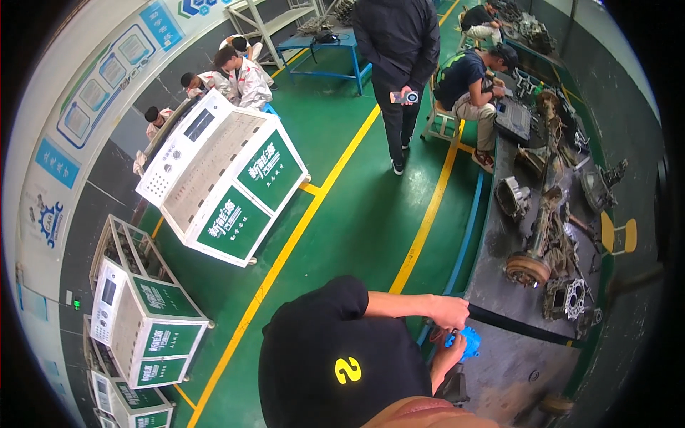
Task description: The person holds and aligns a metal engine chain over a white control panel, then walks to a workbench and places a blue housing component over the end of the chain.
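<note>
My left forearm reaches right from a black sleeve bearing a yellow marking. My left hand (449, 312) is closed just above a blue object (469, 342), with fingers curled on something small that I cannot make out. Below it my right hand (448, 351) grips the blue object's left side; some of its fingers are hidden. Both hands are at the left edge of the dark metal bench (514, 364), near a black strip (521, 322) across it. A small reddish part shows between the hands, too small to name.
Axle and housing parts (542, 242) crowd the bench. Seated co-workers (457, 89) work along it. A standing person (392, 43) holds a phone in the aisle. Several people in white overalls (246, 85) are behind white-and-green cabinets (221, 178) at left. A blue table (314, 43) stands beyond.
</note>
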`<state>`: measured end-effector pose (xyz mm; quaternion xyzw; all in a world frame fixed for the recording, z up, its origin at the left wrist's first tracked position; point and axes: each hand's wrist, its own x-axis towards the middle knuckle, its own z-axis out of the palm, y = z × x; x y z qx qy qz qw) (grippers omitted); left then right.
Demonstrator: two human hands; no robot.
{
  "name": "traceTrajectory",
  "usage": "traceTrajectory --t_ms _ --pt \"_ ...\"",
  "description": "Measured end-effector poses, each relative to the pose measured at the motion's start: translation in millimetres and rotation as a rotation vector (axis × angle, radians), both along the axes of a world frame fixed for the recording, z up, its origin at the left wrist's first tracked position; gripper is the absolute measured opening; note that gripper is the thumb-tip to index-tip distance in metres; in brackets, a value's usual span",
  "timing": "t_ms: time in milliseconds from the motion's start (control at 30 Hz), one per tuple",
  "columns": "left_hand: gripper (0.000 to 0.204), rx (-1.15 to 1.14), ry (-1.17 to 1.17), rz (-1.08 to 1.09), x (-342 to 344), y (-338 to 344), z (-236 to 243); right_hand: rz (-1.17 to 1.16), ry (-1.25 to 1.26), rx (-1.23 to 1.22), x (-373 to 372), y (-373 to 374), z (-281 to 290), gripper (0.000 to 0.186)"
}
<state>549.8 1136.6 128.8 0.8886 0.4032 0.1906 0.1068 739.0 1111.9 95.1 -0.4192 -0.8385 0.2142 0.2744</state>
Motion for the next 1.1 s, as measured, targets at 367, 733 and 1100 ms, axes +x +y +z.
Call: traceTrajectory --t_ms 367,733,1100 --pt "0.014 -0.043 -0.088 0.05 1.0 -0.8 4.4 0.03 -0.029 -0.009 1.2 10.6 -14.4 0.022" --pt "0.017 -0.054 -0.145 0.053 4.9 -2.0 4.6 0.042 0.006 -0.044 7.3 8.1 -16.3 0.024" --pt "0.015 -0.104 -0.168 0.01 4.5 10.7 -10.5 -0.021 0.006 -0.098 19.3 1.5 -27.5 0.02"
